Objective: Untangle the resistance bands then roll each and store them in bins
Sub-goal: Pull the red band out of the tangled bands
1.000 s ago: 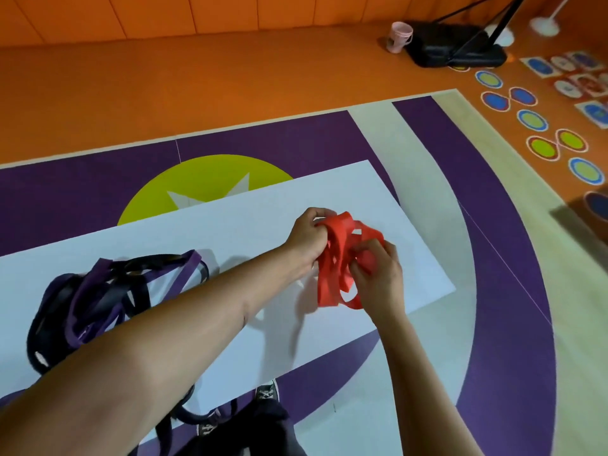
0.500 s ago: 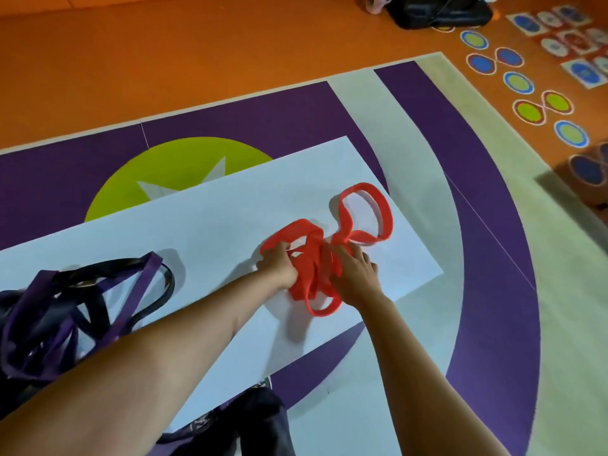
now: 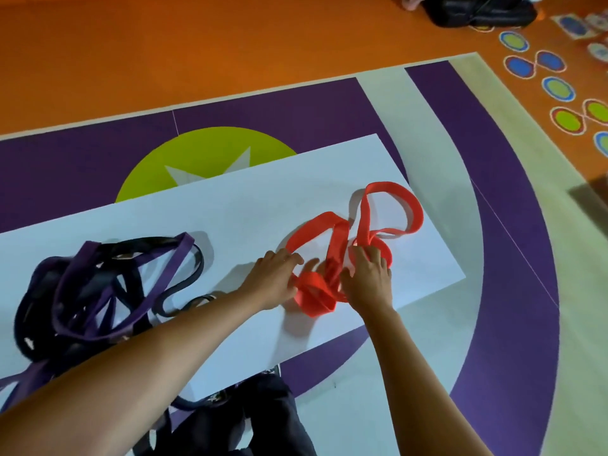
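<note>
Hands (image 3: pixel 274 279) (image 3: pixel 370 279) flat on red band (image 3: pixel 339 238)

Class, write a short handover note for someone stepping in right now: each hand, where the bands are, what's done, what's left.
Left hand: on the red band, near-left loop; blur hides any pinch.
Right hand: fingers spread flat on the band's crossing.
Red band: twisted loops on the white sheet, apart from the others.
Purple and black bands: one tangle at the sheet's left end, no hand on it.
Done: red band separated.
Left: untwist and roll it, untangle and roll the rest, bin all; no bins in view.
</note>
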A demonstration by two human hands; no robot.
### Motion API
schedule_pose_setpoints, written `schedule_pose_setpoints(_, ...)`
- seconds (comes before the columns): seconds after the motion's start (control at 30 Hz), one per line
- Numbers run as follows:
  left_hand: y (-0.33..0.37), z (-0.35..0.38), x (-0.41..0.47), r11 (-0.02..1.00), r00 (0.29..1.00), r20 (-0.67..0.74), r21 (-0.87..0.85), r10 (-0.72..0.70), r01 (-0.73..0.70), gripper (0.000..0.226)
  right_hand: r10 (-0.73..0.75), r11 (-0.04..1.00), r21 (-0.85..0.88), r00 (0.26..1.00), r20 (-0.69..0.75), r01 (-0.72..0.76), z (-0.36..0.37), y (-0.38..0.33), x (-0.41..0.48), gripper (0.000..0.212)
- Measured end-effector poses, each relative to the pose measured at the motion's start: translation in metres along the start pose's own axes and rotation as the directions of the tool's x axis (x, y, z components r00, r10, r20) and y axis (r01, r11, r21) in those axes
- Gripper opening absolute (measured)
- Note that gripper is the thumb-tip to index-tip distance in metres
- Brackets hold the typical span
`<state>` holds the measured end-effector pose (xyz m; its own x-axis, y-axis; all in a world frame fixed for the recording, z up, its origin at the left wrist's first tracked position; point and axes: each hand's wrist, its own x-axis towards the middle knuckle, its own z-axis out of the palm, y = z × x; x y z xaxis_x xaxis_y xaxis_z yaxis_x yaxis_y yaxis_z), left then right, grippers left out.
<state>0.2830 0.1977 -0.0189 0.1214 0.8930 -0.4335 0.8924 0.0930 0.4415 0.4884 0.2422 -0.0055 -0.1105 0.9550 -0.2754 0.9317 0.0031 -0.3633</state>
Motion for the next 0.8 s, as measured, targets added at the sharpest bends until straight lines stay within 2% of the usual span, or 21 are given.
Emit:
schedule_pose_setpoints(0.07,-0.007,-0.002,-0.018,1.0,0.997,-0.078,-0.006,0.024,-0.025,0.04,-0.024,1.0,0.006,1.0,-0.01,0.024,0.008,-0.01,-0.012,0.05)
schedule_pose_setpoints(0.17,-0.02,-0.006,-0.042,0.999,0.991,-0.13,0.03,0.019,-0.015,0.036,-0.066,0.997,0.031,0.998,-0.013,0.067,0.019,-0.026,-0.025,0.045)
schedule_pose_setpoints(0.33,-0.053,-0.002,-0.097,0.995,0.972,-0.224,0.058,-0.066,0.081,0.033,-0.212,0.977,0.036,0.975,0.061,0.21,0.046,-0.069,-0.043,0.037)
schedule_pose_setpoints(0.47,-0.091,0.0,-0.142,0.982,0.932,-0.322,0.028,-0.169,0.188,0.027,-0.347,0.938,0.049,0.932,0.102,0.343,0.069,-0.117,-0.05,0.04)
schedule_pose_setpoints(0.57,-0.122,0.007,-0.178,0.952,0.876,-0.409,0.056,-0.254,0.301,0.036,-0.444,0.895,0.042,0.878,0.18,0.444,0.085,-0.156,-0.057,0.039)
schedule_pose_setpoints(0.67,-0.154,0.007,-0.211,0.883,0.796,-0.488,0.1,-0.359,0.459,0.055,-0.521,0.841,0.013,0.802,0.294,0.541,0.1,-0.191,-0.064,0.04)
schedule_pose_setpoints(0.73,-0.181,0.002,-0.235,0.814,0.752,-0.474,0.118,-0.458,0.569,0.068,-0.57,0.795,0.004,0.746,0.345,0.606,0.111,-0.213,-0.072,0.04)
schedule_pose_setpoints(0.8,-0.207,0.0,-0.254,0.766,0.738,-0.433,0.148,-0.518,0.625,0.072,-0.602,0.764,0.017,0.704,0.378,0.645,0.121,-0.231,-0.08,0.037)
